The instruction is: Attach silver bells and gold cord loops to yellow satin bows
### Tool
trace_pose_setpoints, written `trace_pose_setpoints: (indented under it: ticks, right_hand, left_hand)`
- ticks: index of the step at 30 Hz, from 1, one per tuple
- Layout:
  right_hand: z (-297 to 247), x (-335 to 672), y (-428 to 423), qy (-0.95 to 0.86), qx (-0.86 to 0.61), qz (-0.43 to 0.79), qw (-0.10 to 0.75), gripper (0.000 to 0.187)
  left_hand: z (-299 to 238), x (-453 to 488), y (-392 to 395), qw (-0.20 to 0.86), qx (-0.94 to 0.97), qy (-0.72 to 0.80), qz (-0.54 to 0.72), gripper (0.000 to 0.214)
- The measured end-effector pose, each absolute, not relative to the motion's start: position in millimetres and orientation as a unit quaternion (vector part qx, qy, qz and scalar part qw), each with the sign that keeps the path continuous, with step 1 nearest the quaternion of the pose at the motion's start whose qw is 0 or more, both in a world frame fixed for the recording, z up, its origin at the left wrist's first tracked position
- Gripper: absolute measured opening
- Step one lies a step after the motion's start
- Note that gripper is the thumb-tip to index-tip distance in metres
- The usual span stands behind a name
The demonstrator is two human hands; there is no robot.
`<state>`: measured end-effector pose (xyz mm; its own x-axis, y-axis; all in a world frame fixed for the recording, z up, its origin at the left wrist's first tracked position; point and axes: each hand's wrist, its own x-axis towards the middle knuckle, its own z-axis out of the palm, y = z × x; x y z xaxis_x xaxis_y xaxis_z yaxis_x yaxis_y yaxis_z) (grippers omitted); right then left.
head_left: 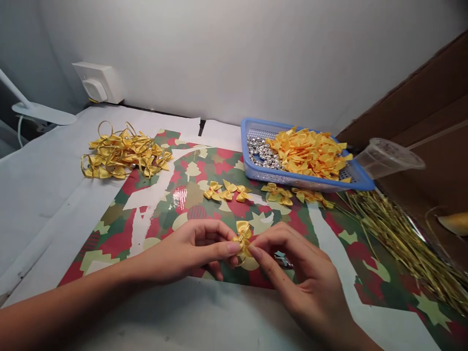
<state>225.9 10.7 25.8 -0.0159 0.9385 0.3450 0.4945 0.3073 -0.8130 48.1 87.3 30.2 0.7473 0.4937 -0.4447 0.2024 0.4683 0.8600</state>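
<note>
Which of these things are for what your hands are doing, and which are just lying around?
Seem to belong:
left hand and right hand, pinching a yellow satin bow
loose bows
looped gold bows
blue basket of bows and silver beads
gold wire strands

Just lying about:
wall socket
clear plastic cup
desk lamp

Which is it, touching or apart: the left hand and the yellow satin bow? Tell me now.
Touching. The head view shows the left hand with its fingertips pressed on the yellow satin bow.

white wall [234,53], wall socket [98,83], white desk lamp [44,113], brown cardboard panel [413,102]
</note>
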Motion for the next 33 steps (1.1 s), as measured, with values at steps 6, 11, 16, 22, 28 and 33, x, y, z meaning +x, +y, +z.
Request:
trace_pose_setpoints:
  ticks: [6, 11, 16, 22, 28, 33]
  right_hand:
    - [24.6, 226.9, 10.4, -0.674, -0.541, 0.231, 0.446, 0.011]
    - [27.2, 227.7, 8.5, -0.673, -0.539, 0.225, 0.455, 0.011]
    - [27.9, 228.1, 8.1, -0.691, -0.533, 0.201, 0.446, 0.012]
    - [27.2, 227.6, 9.9, -0.698, -0.535, 0.188, 0.438, 0.012]
    - [28.8, 226.6, 9.7, -0.703, -0.527, 0.187, 0.439, 0.013]
    - [28.5, 228.0, 10.1, -0.702, -0.531, 0.189, 0.435, 0.013]
  left_hand:
    - [33.6, 50.7, 87.4, 0.793, 0.5, 0.332, 0.108, 0.019]
    - [35.1, 51.9, 87.0, 0.798, 0.496, 0.323, 0.116, 0.016]
    - [34.6, 51.0, 86.8, 0.797, 0.495, 0.327, 0.113, 0.017]
    - [33.8, 49.9, 87.6, 0.796, 0.497, 0.33, 0.106, 0.017]
    - [33.7, 49.6, 87.4, 0.794, 0.501, 0.33, 0.105, 0.018]
    - [33.7, 49.9, 87.2, 0.795, 0.497, 0.332, 0.106, 0.019]
